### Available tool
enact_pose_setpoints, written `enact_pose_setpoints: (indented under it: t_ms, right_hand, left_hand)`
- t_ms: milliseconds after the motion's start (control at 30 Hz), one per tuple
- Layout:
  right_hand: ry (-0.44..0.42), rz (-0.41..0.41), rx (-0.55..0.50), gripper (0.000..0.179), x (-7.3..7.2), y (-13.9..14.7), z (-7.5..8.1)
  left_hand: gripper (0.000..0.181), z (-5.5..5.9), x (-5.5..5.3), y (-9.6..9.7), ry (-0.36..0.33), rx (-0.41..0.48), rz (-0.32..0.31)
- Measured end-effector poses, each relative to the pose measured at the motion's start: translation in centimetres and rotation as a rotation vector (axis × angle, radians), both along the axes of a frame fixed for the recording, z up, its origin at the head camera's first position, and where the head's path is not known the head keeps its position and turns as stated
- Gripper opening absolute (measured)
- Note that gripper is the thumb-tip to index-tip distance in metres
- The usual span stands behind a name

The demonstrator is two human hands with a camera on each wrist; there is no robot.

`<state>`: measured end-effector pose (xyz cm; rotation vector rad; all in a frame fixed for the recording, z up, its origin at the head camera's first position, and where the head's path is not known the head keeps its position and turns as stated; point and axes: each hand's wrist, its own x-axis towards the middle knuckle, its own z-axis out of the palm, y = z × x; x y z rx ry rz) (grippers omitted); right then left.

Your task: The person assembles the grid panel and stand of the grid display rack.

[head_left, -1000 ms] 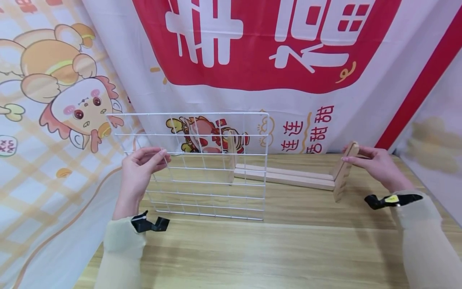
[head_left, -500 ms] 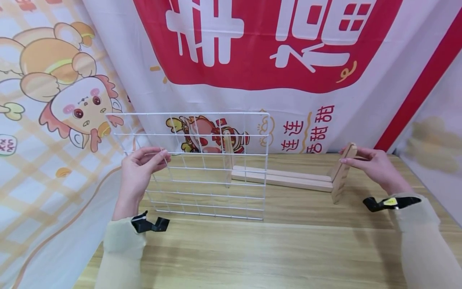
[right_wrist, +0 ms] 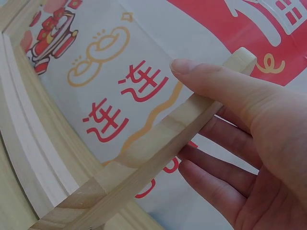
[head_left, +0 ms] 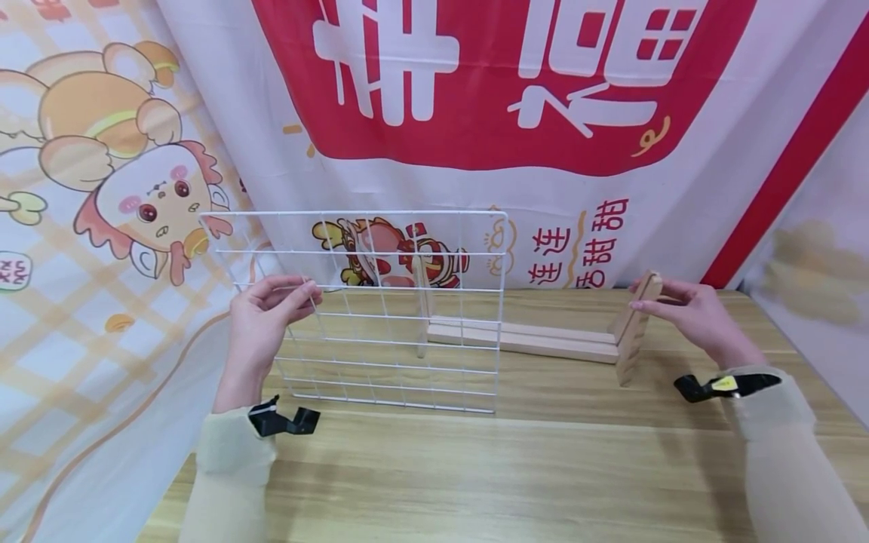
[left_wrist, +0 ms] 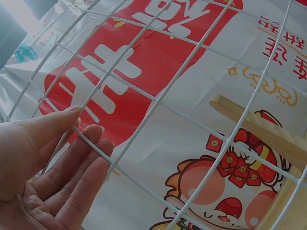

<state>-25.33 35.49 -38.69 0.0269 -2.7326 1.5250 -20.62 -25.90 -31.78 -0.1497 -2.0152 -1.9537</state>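
Likely aligning grid (head_left: pixel 389 317) with stand (head_left: pixel 543 343), not yet joined. Pinching the grid's left side in the left grip (head_left: pixel 263 317), holding it upright in front of the stand's left end; pinching the stand's right end in the right grip (head_left: pixel 699 313). Cannot tell whether resting on the table (head_left: pixel 475 475). Next, probably calls for sliding the stand left, behind the grid, then seating the grid.

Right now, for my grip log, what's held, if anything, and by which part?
Left hand: white wire grid, left of centre. Right hand: wooden stand, near the top of its right upright.
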Motion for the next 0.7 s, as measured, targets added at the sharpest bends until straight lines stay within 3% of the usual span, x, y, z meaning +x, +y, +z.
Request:
enact_pose_setpoints:
  t_ms: [700]
  right_hand:
    - [0.019, 0.004, -0.018, 0.068, 0.4, -1.7, 0.0]
  left_hand:
    - [0.027, -0.2, 0.0, 0.2, 0.014, -0.009, 0.002]
